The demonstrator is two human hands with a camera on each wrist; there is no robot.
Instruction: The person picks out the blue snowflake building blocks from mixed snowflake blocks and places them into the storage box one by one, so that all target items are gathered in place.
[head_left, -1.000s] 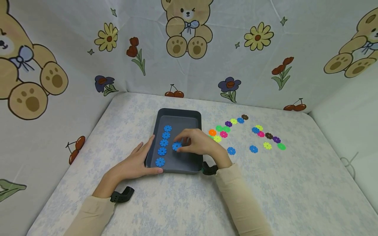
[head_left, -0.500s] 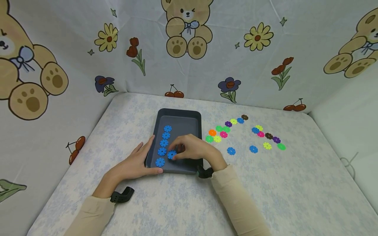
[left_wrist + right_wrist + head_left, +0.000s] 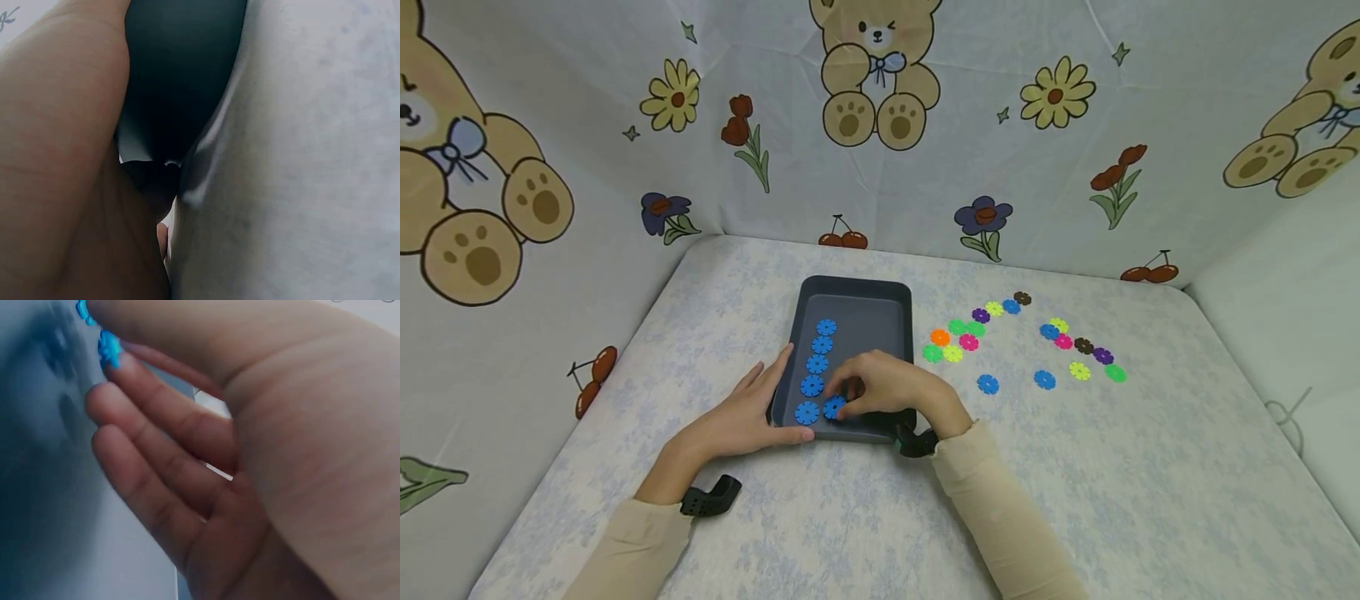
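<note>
My right hand [image 3: 887, 385] is low over the right part of a dark grey tray [image 3: 867, 315]. Its thumb and index finger pinch a blue notched plastic disc [image 3: 833, 407] close to the tray floor. Just left of that disc, several like blue discs [image 3: 816, 364] lie in a column along the tray's left side. My left hand [image 3: 741, 417] rests against the tray's left front corner, fingers extended along the side and thumb by the front edge. In the right wrist view the other fingers [image 3: 119, 453] are loosely bent; the left wrist view shows mainly the palm side and tray wall.
Right of the tray, several coloured notched discs lie on the pale patterned tablecloth, among them an orange disc [image 3: 940, 337] and a brown disc [image 3: 1083, 345]. Two blue discs lie nearer, one of them a single blue disc [image 3: 988, 384]. A printed fabric backdrop [image 3: 880, 192] stands behind.
My right hand has moved the pinched blue disc toward the tray's front, slightly left, bringing it beside the nearest disc of the column. My left hand has stayed in place.
</note>
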